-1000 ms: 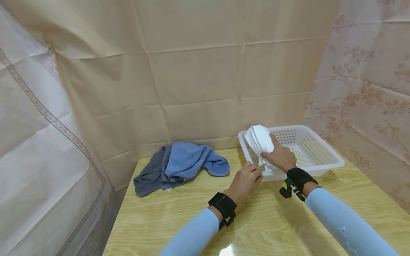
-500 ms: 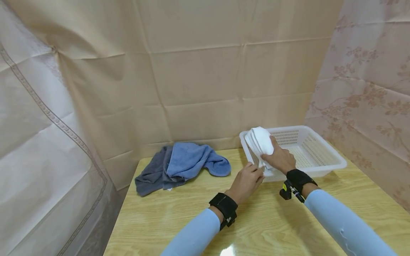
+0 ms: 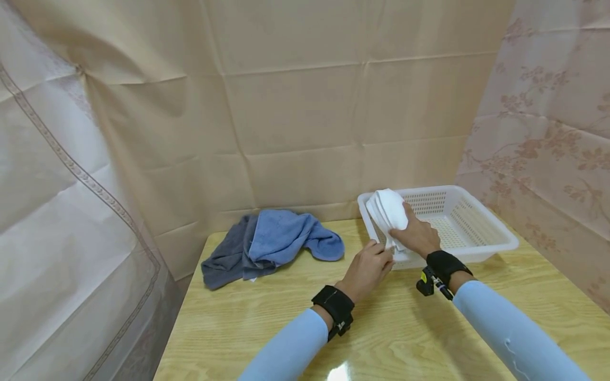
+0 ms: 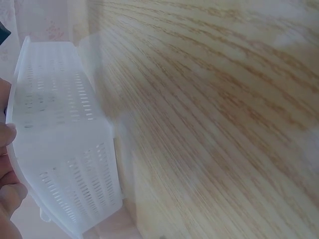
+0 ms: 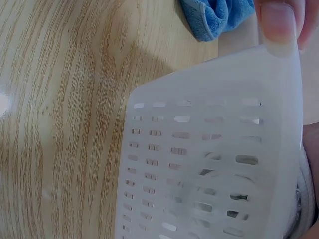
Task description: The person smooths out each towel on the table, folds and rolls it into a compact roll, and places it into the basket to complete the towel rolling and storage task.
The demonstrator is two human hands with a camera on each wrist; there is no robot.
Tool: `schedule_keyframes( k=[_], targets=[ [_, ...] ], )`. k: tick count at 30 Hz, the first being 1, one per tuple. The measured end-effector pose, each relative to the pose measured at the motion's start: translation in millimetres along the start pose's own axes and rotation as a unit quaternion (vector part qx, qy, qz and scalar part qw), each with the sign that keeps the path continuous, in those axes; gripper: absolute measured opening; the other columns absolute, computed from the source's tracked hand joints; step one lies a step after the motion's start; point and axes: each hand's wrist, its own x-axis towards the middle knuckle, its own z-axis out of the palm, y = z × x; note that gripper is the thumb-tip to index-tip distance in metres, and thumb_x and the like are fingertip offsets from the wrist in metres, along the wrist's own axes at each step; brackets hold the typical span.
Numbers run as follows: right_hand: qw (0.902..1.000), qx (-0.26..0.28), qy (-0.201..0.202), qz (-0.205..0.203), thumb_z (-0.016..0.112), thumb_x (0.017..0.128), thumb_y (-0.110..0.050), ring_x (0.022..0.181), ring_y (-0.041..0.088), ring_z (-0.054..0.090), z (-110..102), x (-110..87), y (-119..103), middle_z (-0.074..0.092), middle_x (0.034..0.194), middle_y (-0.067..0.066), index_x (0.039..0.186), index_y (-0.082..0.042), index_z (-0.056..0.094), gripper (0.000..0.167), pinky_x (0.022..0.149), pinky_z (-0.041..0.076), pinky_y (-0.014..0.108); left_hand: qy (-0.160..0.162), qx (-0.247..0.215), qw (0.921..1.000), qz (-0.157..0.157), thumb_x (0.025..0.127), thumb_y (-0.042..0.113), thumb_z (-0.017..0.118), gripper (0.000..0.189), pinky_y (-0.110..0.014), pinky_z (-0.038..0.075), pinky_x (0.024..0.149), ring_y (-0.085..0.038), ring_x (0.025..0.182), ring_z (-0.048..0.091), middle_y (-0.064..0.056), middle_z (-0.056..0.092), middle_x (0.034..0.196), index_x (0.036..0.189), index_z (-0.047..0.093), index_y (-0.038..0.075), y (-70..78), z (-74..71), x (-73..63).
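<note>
A white plastic basket (image 3: 483,248) with slotted walls stands at the right of the table. My left hand (image 3: 366,267) pinches its rim at the near left corner, and the fingertips (image 4: 14,191) show on that rim in the left wrist view. In my right hand (image 3: 419,235) is a folded white cloth (image 3: 388,209) with several rounded layers, gripped inside the basket's left end. The cloth leans up above the rim, its lower end down by the near wall. Through the slots in the right wrist view, parts of it show faintly.
A crumpled blue towel (image 3: 278,241) and a dark grey towel (image 3: 226,262) lie together at the back left of the wooden table (image 3: 257,328). A beige curtain (image 3: 295,121) hangs behind the table, a flowered one (image 3: 548,137) at the right.
The white cloth has sunk slightly lower into the basket with my right hand. My left hand keeps its hold at the corner, and the towels have not moved.
</note>
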Motion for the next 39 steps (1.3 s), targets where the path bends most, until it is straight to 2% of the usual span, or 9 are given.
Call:
schedule_keyframes(
  k=[9,19,27,39],
  targets=[
    [0.9999,-0.008,-0.015,-0.001,0.063,0.094,-0.044,0.071,0.038,0.059,2.0,-0.7,-1.9,0.061,0.112,0.041,0.165,-0.009,0.007,0.097,0.060,0.044,0.046,-0.009,0.009,0.9999,0.002,0.099,0.021,0.072,0.007,-0.019,0.041,0.075,-0.011,0.083,0.048,0.002,0.062,0.092,0.096,0.074,0.016,0.8,-0.5,-0.5],
    [0.9996,-0.004,-0.029,0.000,0.062,0.095,-0.043,0.074,0.039,0.059,5.5,0.2,-2.6,0.060,0.113,0.041,0.164,-0.007,0.006,0.096,0.063,0.045,0.047,-0.007,0.020,0.9997,0.008,0.096,0.021,0.076,0.009,-0.021,0.041,0.078,-0.013,0.084,0.050,0.002,0.060,0.092,0.091,0.071,0.016,0.4,1.2,-0.3],
    [0.9991,-0.001,-0.041,0.000,0.062,0.095,-0.042,0.070,0.037,0.058,8.6,4.2,-3.8,0.062,0.104,0.039,0.164,-0.007,0.002,0.098,0.060,0.043,0.044,-0.007,0.029,0.9995,0.010,0.099,0.023,0.072,0.012,-0.021,0.040,0.077,-0.013,0.084,0.049,0.002,0.057,0.089,0.089,0.070,0.017,-1.0,0.7,-0.2],
    [0.9987,-0.012,-0.050,0.008,0.063,0.093,-0.041,0.073,0.038,0.059,10.9,6.5,-5.7,0.063,0.106,0.040,0.163,-0.006,0.005,0.098,0.059,0.044,0.043,-0.017,0.028,0.9995,0.006,0.102,0.024,0.069,0.011,-0.018,0.040,0.077,-0.011,0.084,0.046,0.004,0.056,0.090,0.093,0.070,0.018,-2.6,3.0,-0.8]
  ],
)
